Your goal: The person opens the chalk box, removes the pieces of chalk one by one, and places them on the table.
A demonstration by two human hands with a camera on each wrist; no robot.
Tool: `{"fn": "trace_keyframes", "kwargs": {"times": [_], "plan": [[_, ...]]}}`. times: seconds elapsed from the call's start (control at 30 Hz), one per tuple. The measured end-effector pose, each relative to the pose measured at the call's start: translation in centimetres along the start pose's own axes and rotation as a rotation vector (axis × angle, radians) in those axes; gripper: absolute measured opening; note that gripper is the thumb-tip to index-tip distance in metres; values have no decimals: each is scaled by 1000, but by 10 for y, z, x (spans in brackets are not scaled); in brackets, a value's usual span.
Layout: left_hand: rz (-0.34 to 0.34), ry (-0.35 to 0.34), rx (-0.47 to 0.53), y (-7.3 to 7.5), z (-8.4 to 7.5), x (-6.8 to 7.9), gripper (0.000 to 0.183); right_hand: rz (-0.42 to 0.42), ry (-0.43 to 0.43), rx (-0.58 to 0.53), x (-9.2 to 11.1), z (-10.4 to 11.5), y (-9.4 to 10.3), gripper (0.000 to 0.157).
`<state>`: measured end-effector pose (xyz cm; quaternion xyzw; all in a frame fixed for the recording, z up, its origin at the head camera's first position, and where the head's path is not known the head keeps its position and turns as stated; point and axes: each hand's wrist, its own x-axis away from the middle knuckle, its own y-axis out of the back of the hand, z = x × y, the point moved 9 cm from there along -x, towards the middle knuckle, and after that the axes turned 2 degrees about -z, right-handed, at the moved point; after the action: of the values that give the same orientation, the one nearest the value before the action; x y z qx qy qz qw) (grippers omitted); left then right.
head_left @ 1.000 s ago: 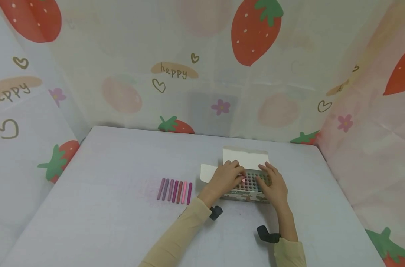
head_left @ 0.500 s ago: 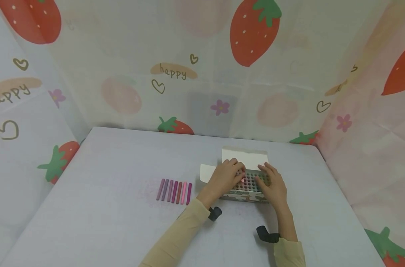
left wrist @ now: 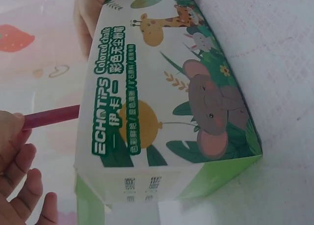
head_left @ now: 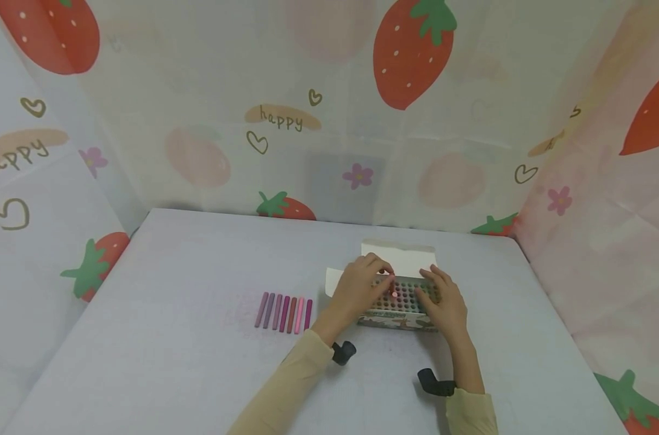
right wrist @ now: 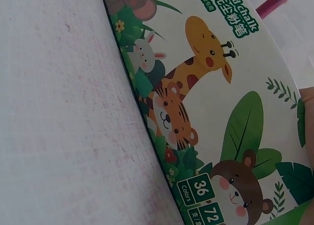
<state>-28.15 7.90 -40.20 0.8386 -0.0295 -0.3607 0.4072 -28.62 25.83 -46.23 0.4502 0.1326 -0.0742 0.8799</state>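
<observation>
My left hand (head_left: 356, 287) pinches a dark red chalk stick (left wrist: 51, 117) between thumb and fingertips, over the left part of the open chalk box (head_left: 397, 318). In the left wrist view the stick's other end passes behind the box's upper edge. The box holds rows of round chalk ends, and one pink chalk stick (head_left: 395, 295) stands higher than the others. My right hand (head_left: 449, 302) rests on the box's right end, with thumb and fingers spread. The right wrist view shows the box's printed animal side and part of the red stick.
Several purple, pink and brown chalk sticks (head_left: 283, 312) lie side by side in a row left of the box. Its white lid (head_left: 402, 257) is folded back behind it, and a side flap (head_left: 333, 280) sticks out left. All stand on a white-covered table (head_left: 199, 362).
My left hand has shifted slightly left and up, and the red chalk stick now shows beneath its fingertips. The right hand and the box have stayed in place.
</observation>
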Motion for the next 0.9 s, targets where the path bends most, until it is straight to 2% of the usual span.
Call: {"fn": "trace_keyframes", "kwargs": {"times": [0.37, 0.47, 0.9], "plan": [[-177, -43, 139, 32, 2, 6, 11, 2, 5, -9, 1, 0, -1, 44], [-194, -48, 165, 36, 7, 8, 11, 7, -7, -10, 1, -2, -2, 44], [-250, 23, 246, 59, 29, 21, 11, 4, -13, -5, 1, -3, -2, 43]]}}
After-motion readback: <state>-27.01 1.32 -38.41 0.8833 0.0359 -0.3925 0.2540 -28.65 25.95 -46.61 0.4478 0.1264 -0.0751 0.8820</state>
